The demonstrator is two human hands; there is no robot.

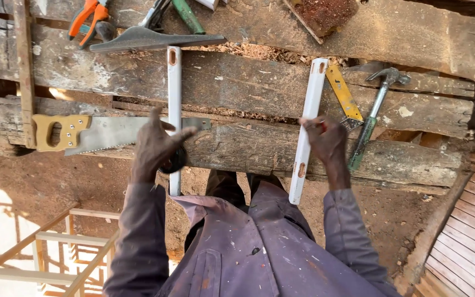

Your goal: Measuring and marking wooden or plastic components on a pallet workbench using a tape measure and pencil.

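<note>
While the left hand rests half-open on one white rail, thumb raised, a handsaw just left of it, the right hand pinches something small and red against another white rail.

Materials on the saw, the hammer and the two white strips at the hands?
Saw: dull grey metal blade, tan handle that looks like wood with pale rivets.
Hammer: shiny steel head and shaft; green grip, probably rubber or plastic.
White strips: smooth, glossy, with slotted holes; painted metal or plastic, cannot tell which.
Bench: rough, weathered wood, dusty.
</note>
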